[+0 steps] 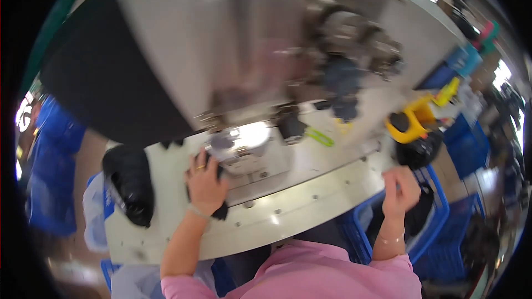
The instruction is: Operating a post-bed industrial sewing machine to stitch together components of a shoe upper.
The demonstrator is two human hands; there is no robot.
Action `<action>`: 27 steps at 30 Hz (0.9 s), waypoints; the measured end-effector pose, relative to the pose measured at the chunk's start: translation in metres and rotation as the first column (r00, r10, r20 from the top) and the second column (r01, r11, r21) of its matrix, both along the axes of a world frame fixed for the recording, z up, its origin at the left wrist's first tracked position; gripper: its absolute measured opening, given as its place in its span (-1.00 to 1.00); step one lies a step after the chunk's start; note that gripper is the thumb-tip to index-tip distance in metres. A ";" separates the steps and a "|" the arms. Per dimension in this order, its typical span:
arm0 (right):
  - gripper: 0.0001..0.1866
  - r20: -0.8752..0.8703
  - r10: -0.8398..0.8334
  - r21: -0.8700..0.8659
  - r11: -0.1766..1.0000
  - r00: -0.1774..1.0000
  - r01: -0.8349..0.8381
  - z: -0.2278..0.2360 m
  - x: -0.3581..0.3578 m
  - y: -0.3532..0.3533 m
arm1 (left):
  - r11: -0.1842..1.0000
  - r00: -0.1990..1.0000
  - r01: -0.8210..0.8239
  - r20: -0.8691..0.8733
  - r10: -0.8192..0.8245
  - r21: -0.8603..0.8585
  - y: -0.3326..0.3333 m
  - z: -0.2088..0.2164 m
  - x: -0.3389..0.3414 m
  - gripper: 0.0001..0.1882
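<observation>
My left hand (207, 186) lies palm down on a small black fabric piece (220, 210), its fingers stretched out. The piece sits on the pale worktable (288, 216), partly hidden under the hand. Right beside those fingertips is the bright lamp-lit work area of a sewing machine (252, 149), whose blurred grey head fills the upper view. Off to the right, my right hand (401, 191) is raised over a blue basket (443, 210) at the table's edge. Its fingers are curled in, and whatever they may hold cannot be made out.
A black bundle (130, 185) rests at the table's left end. On the right stand a yellow holder (409, 124) and a shiny black bag (419, 149). A bright green tool (320, 137) lies behind the machine bed. Blue crates (52, 166) are stacked at far left.
</observation>
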State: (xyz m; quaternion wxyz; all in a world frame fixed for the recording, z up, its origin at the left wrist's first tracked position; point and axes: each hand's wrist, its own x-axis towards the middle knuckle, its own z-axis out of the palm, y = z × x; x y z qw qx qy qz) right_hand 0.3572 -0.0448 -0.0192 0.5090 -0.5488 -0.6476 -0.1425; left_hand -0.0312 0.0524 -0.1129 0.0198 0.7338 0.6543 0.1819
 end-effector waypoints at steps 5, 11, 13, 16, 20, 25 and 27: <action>-0.54 0.172 -0.734 -0.094 0.652 0.657 0.753 -0.031 0.133 0.006 | 0.994 0.998 0.063 -0.034 -0.061 0.084 0.002 -0.003 0.002 -0.40; -0.33 0.175 -0.828 -0.483 0.398 0.532 0.780 -0.087 0.222 0.029 | 0.990 0.998 0.056 -0.016 -0.055 0.132 0.003 -0.003 0.005 -0.45; -0.37 0.345 -0.757 -0.559 0.309 0.555 0.769 -0.074 0.205 0.033 | 0.996 0.999 0.023 -0.048 -0.019 0.086 -0.004 -0.001 0.001 -0.43; -0.60 0.388 -0.747 -0.374 0.407 0.539 0.833 -0.075 0.231 0.003 | 0.995 0.999 0.028 -0.040 -0.024 0.099 -0.002 0.004 0.007 -0.39; -0.64 0.387 -0.704 -0.334 0.496 0.596 0.802 -0.063 0.260 -0.038 | 0.983 0.998 0.055 -0.038 -0.049 0.173 0.003 -0.003 0.014 -0.30; -0.71 0.526 -0.648 -0.364 0.414 0.550 0.835 -0.006 0.179 -0.076 | 0.987 0.997 0.025 -0.071 -0.014 0.161 -0.003 -0.004 0.007 -0.30; -0.71 0.540 -0.660 -0.334 0.402 0.522 0.853 0.014 0.137 -0.084 | 0.985 0.998 0.022 -0.067 -0.011 0.171 -0.001 -0.006 0.007 -0.30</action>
